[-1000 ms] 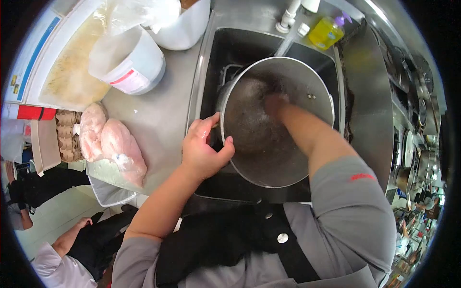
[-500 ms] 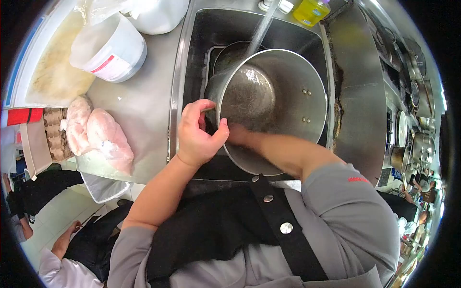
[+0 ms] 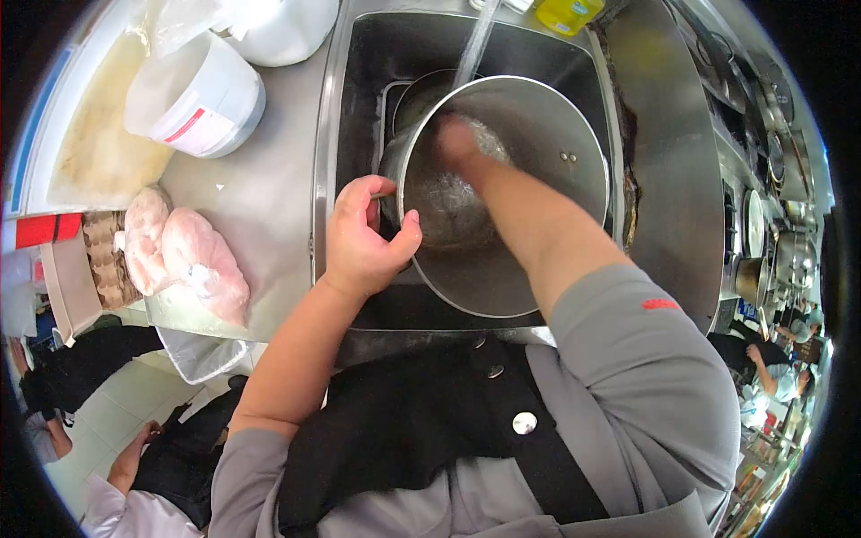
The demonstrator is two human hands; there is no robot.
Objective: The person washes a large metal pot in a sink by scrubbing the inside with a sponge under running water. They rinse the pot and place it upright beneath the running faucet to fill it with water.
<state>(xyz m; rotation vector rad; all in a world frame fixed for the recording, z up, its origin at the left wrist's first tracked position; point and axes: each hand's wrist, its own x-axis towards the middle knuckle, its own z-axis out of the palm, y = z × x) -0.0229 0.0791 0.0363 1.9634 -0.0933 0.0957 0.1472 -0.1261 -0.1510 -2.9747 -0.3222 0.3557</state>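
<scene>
A large metal stockpot (image 3: 547, 233) sits tilted in the sink, its mouth toward me. My left hand (image 3: 363, 238) is at the pot's left side, fingers curled round its side handle, thumb by the rim. Deep inside the pot is my right hand (image 3: 457, 142), near the wet, shiny bottom. Motion smears its fingers, so I cannot tell whether it holds anything. Rivets show on the pot's inner right wall. Behind the rim slants a faucet spout or water stream (image 3: 475, 45); which one is unclear.
The dark sink (image 3: 386, 67) surrounds the pot. Left on the steel counter lie bagged pale-pink meat (image 3: 202, 255), a white tub (image 3: 202, 99) and a cutting board (image 3: 99, 134). Yellow soap (image 3: 567, 13) stands behind the sink. Other people are at lower left and far right.
My right hand has swept from the pot's near left wall up across its inside toward the far side. The left hand keeps its place at the handle.
</scene>
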